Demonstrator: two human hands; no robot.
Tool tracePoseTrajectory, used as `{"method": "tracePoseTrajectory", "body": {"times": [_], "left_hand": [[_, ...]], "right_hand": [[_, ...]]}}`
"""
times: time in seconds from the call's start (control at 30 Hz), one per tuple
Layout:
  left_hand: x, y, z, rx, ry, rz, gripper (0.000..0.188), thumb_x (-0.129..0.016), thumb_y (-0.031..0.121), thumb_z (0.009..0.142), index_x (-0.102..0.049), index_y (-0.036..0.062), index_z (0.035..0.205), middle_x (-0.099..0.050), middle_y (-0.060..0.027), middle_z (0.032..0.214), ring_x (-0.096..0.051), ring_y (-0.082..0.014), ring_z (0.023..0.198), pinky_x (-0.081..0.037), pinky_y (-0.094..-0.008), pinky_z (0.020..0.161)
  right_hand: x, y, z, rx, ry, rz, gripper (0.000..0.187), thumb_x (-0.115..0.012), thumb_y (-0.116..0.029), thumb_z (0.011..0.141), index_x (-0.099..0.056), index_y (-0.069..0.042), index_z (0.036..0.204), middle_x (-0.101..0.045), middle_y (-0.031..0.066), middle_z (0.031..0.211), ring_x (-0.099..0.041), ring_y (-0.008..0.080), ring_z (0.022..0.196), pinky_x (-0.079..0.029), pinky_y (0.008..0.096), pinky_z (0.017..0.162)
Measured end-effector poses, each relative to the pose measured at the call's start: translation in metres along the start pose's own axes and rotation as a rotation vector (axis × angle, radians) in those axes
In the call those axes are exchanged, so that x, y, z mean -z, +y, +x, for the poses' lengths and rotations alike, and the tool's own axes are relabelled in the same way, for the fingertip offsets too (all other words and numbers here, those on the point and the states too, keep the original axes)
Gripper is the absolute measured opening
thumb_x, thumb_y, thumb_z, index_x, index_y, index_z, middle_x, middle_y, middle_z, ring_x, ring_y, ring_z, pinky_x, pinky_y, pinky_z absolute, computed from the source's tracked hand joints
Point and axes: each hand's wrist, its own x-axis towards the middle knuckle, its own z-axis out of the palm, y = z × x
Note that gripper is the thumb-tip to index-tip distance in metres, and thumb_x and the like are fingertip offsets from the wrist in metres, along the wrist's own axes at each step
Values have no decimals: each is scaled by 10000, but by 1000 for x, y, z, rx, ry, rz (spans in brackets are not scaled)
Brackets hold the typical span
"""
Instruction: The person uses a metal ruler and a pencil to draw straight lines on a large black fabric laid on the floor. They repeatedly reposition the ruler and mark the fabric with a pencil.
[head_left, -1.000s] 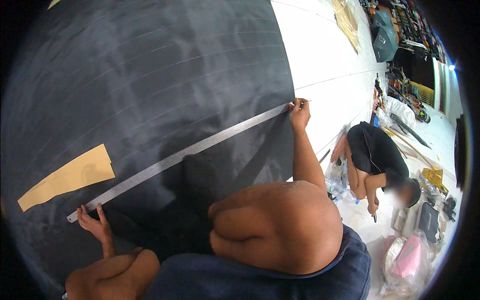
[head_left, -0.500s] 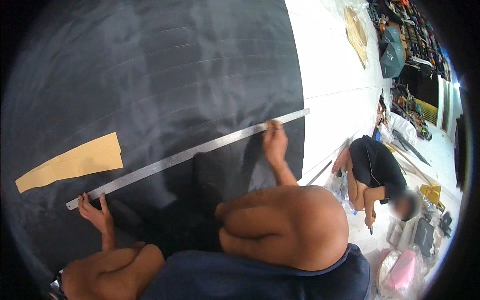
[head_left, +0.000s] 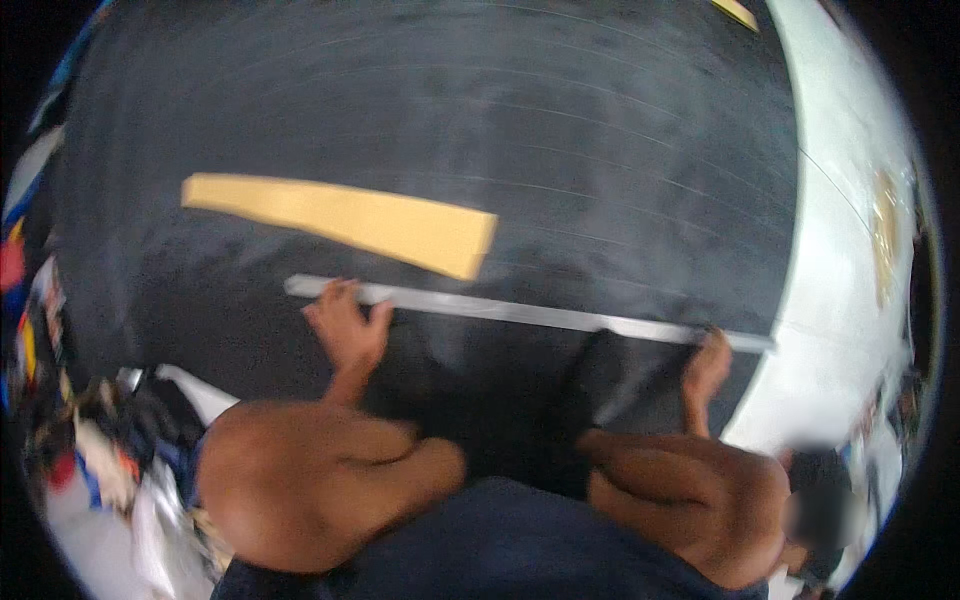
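A long metal ruler [head_left: 480,307] lies across the black sheet material [head_left: 450,130] in front of my knees. Near its left end, my left hand [head_left: 350,325] presses down with fingertips on the ruler and thumb spread apart. Toward the other end, my right hand [head_left: 706,368] touches the ruler with bent fingers drawn together; blur hides whatever may be between them. Just beyond the ruler, a tapered tan cardboard template [head_left: 345,222] rests flat on the sheet, wider toward its right end. Thin pale curved lines run across the sheet farther away.
Another tan piece [head_left: 737,13] shows at the far right of the sheet. White floor [head_left: 830,250] borders it, with a clear plastic-wrapped bundle [head_left: 884,240]. A person [head_left: 818,510] is close at my lower right. Mixed clutter [head_left: 110,450] lies at my left.
My view has swung leftward, so ruler, template and both hands appear farther right and at a new slant. Both hands stay at the ruler. More clutter on the left has come into view.
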Motion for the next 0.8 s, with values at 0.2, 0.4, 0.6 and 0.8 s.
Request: {"method": "tracePoseTrajectory", "body": {"times": [0.2,0.4,0.6,0.8], "left_hand": [[-16,-65,-10,25,253,-42,598,-719,378,870,-554,14,1314,-495,-193,1405,-377,-388,1396,-124,-687,1161],[24,-190,-1,196,267,226,424,-633,238,922,-589,45,1297,-581,-184,1294,-473,-384,1297,-329,-610,1044],[18,-288,21,208,651,32,470,-546,383,1023,-607,-57,1176,-624,-255,1109,-624,-421,994,-501,-515,870],[14,-198,-5,110,584,-143,380,-638,263,962,-612,-69,1144,-635,-247,1131,-581,-413,1091,-431,-478,983]], "right_hand": [[-20,-35,-32,81,-58,145,369,-473,-120,1011,-594,66,1306,-653,249,1253,-618,386,1182,-454,439,1052],[-4,-111,-59,224,-374,328,361,-452,-245,1047,-637,2,1235,-671,202,1200,-627,381,1138,-459,443,1014],[-2,-90,-40,83,-264,288,324,-434,-260,1072,-642,-20,1132,-672,164,1065,-653,353,996,-491,428,903],[7,-97,29,216,-270,299,349,-435,-287,1082,-628,-3,1146,-654,157,1044,-660,266,933,-496,383,847]]}}
